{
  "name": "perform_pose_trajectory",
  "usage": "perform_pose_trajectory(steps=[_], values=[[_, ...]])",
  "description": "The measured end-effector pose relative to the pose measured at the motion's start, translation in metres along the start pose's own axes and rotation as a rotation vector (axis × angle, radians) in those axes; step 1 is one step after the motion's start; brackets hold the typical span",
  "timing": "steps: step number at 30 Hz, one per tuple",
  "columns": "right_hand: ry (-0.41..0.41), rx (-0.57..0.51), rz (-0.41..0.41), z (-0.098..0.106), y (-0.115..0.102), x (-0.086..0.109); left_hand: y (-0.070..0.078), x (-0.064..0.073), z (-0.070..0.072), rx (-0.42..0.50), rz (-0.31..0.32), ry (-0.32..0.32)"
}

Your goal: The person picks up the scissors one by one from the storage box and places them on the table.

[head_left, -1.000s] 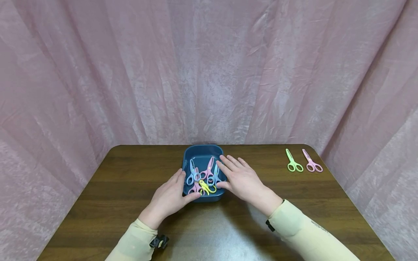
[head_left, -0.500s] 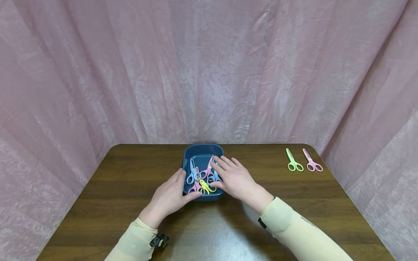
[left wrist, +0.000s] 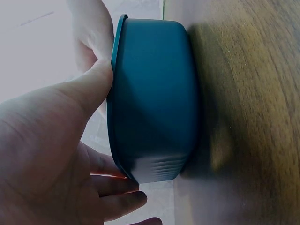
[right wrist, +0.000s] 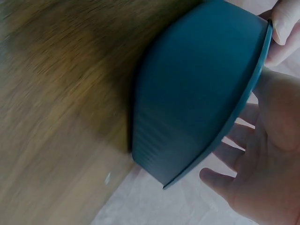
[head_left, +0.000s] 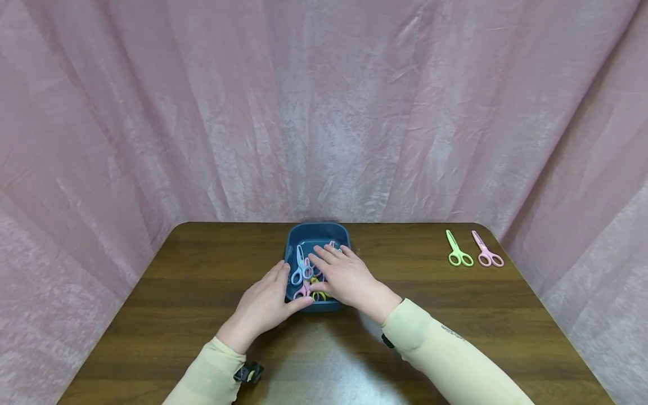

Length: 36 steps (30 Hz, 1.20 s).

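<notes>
Obs., head cam + both wrist cams. I read the step in hand as a pick/sort in the tray: L side steadies, R side reaches for scissors. Tray is flat on the table, at centre, toward far edge.

L hand: at tray's near-left corner, thumb on the near rim, fingers along left side. L wrist cam shows thumb touching rim; fingers fairly straight, not curled round tray. I call it a light brace, no real grip.

R hand: spread over right half of tray, fingers extended, thumb low toward the near side. Nothing gripped that I can see; contact w/ scissors below: can't tell, hand blocks view & R wrist cam gets mostly the tray's outer wall.

Contents: blue scissors at left, handles near, blades far; pink scissors near-left, by L thumb; yellow scissors partly under R thumb. More bits show past R fingers, count unclear. Two pr. outside, well apart from tray, far right on table: green scissors and, just right of them, mauve scissors, both handles near.

Next move, my est.: L to keep tray from sliding; R to drop fingertips & pinch one handle only. Risk: pairs lie overlapped, loops could snag & drag a neighbour; a straight-up lift seems safest.
</notes>
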State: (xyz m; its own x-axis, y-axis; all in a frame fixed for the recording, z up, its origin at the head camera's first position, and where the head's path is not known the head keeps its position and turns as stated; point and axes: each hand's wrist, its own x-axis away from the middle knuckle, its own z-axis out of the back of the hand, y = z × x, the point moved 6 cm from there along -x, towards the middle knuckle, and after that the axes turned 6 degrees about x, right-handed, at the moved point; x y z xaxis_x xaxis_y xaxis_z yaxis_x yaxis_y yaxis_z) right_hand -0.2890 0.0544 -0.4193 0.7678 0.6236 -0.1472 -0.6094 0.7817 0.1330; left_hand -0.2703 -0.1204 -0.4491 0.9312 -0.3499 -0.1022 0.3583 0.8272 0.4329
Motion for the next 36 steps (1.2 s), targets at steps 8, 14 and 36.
perform_pose_trajectory(steps=[8,14,36], values=[[-0.086,0.003,0.042,-0.013,-0.009,-0.013,0.002,0.000,0.001,0.001,-0.009,-0.005],[-0.118,0.018,0.062,-0.017,-0.011,-0.016,0.003,-0.001,0.000,0.011,-0.024,0.012],[-0.066,0.057,-0.077,-0.018,-0.003,-0.019,-0.001,0.000,0.000,0.009,-0.005,0.012]])
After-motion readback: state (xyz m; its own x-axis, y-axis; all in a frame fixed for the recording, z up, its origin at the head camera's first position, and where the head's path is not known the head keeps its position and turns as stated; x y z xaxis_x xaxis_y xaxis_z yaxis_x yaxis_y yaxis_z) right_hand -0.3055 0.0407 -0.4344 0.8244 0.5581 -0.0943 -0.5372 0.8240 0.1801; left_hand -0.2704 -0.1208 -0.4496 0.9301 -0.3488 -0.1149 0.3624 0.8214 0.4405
